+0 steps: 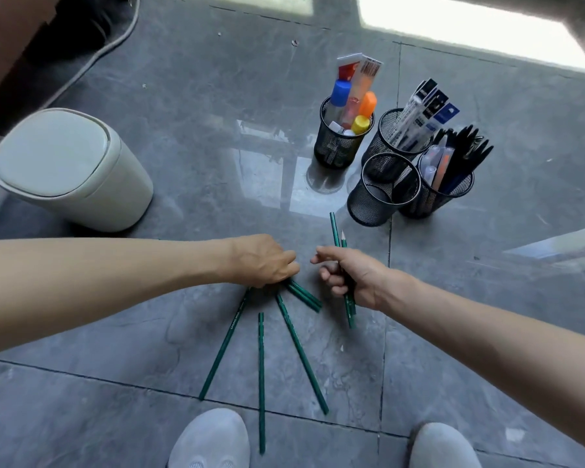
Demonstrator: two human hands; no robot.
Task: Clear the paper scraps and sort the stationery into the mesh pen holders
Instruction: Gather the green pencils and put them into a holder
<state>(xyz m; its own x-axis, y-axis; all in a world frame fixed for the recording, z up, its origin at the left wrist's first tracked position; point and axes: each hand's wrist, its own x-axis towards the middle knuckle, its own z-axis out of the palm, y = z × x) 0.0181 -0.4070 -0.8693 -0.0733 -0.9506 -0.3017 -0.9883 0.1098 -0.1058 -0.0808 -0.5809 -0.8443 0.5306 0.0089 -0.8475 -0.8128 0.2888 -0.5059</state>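
R hand (348, 278) fingers grip a green pencil bunch (334, 229), L hand (264, 261) fingers curled onto two pencils (304, 295) on floor (183, 79).

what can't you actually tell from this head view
Head view only:
- How many floor pencils the left hand grips: its knuckles cover their ends.
- Count of the bunch in the right hand: the fist hides it.
- Bin contents: lid shut.
- Print on the packets: too small.
- Shoes: cut off by the bottom edge.
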